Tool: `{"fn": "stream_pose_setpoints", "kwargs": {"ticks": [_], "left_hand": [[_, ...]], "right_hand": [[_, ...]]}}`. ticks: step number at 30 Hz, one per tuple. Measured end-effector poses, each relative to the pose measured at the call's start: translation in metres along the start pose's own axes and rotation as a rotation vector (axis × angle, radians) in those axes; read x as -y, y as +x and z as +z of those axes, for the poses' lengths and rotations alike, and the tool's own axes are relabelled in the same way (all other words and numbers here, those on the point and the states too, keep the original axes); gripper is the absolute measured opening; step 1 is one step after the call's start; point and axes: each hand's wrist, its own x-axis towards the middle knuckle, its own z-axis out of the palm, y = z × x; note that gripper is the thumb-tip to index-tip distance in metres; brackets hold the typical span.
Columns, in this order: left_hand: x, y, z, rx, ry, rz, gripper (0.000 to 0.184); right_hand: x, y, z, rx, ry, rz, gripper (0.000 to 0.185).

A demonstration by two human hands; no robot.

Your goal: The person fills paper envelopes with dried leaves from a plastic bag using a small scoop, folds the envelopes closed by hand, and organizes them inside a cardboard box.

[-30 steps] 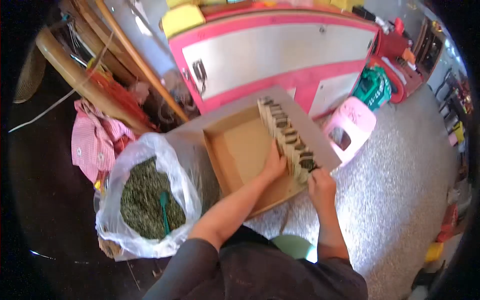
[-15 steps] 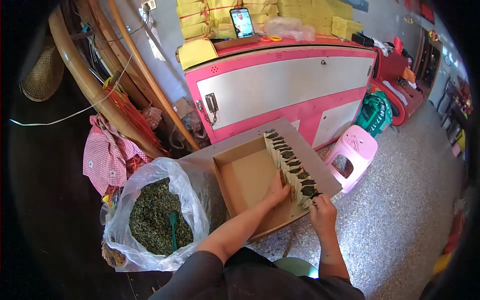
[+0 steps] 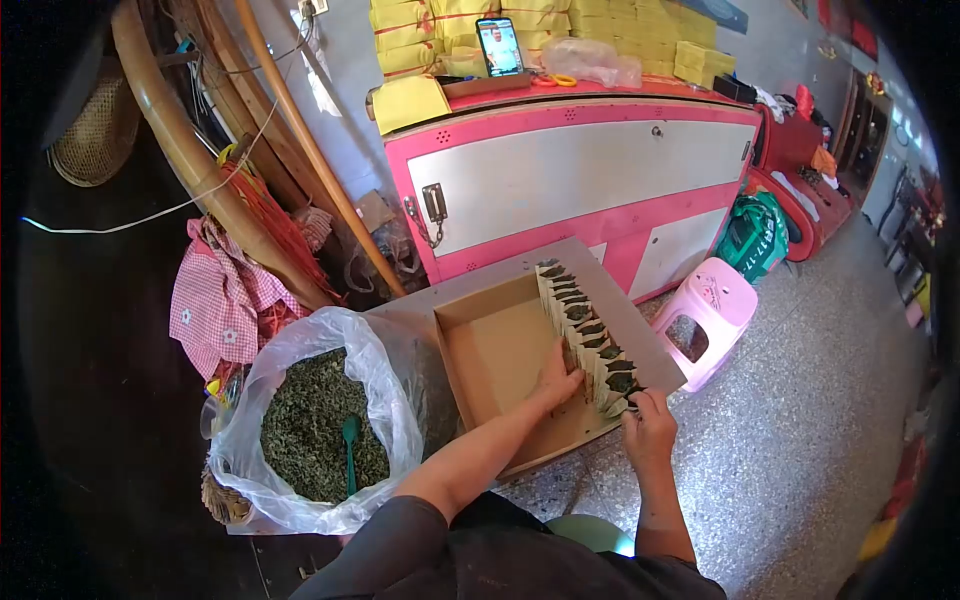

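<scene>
A shallow cardboard box (image 3: 490, 385) lies on a grey tabletop. Along its right side stands a row of paper packets (image 3: 575, 325) with dark dried leaves showing at their open tops. My left hand (image 3: 558, 382) is inside the box, its stretched fingers resting against the row's left side. At the near end of the row, my right hand (image 3: 650, 428) has its fingers closed at the top of the last packet (image 3: 618, 398); the fingertips are partly hidden. Left of the box, a clear plastic bag (image 3: 375, 355) holds loose dried leaves (image 3: 305, 430) with a green spoon (image 3: 351, 450) in them.
Behind the table stands a pink and white cabinet (image 3: 560, 165), with a phone (image 3: 501, 47) and stacks of yellow paper (image 3: 408, 45) on top. A pink stool (image 3: 715, 300) is on the right, near a green sack (image 3: 755, 235). Bamboo poles (image 3: 180, 170) lean at left.
The whole view has shifted slightly, so the scene sits a little further right. Both hands stay at nearly the same places on the packet row, with the right fingers moving only slightly.
</scene>
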Motion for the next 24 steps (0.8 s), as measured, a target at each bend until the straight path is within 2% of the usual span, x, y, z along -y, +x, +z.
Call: {"fn": "stream_pose_setpoints", "kwargs": {"ticks": [5,7,9,10,11,13,14,16,19,24], "left_hand": [[-0.002,0.005,-0.003,0.014,0.014,0.030,0.072],[0.008,0.005,0.000,-0.027,0.124,0.067,0.065],[-0.011,-0.003,0.003,-0.135,0.171,0.119,0.065],[-0.019,-0.001,-0.004,-0.019,0.193,-0.074,0.068],[0.016,0.007,0.003,-0.066,0.123,0.080,0.069],[-0.035,-0.007,-0.008,-0.012,0.114,-0.049,0.072],[-0.027,-0.007,-0.008,0.002,0.112,-0.082,0.072],[-0.017,0.000,-0.006,-0.006,0.104,0.033,0.068],[-0.024,0.000,-0.009,0.030,0.120,0.020,0.071],[-0.031,-0.001,-0.012,0.062,0.124,-0.005,0.071]], "right_hand": [[-0.005,-0.002,0.003,-0.042,0.008,-0.016,0.029],[-0.009,0.002,0.004,-0.047,0.009,-0.043,0.029],[-0.012,-0.003,0.002,-0.028,-0.004,-0.062,0.031],[-0.014,-0.003,0.004,-0.010,-0.016,-0.058,0.031],[-0.009,-0.005,0.002,0.014,-0.003,-0.022,0.029],[-0.007,-0.003,0.001,0.045,0.003,0.032,0.028],[-0.008,-0.005,0.004,-0.001,0.012,-0.003,0.025],[-0.012,-0.006,0.007,-0.044,0.014,-0.033,0.022],[-0.016,-0.007,0.012,-0.016,0.060,-0.023,0.012],[-0.018,-0.007,0.015,0.000,0.053,-0.016,0.012]]}}
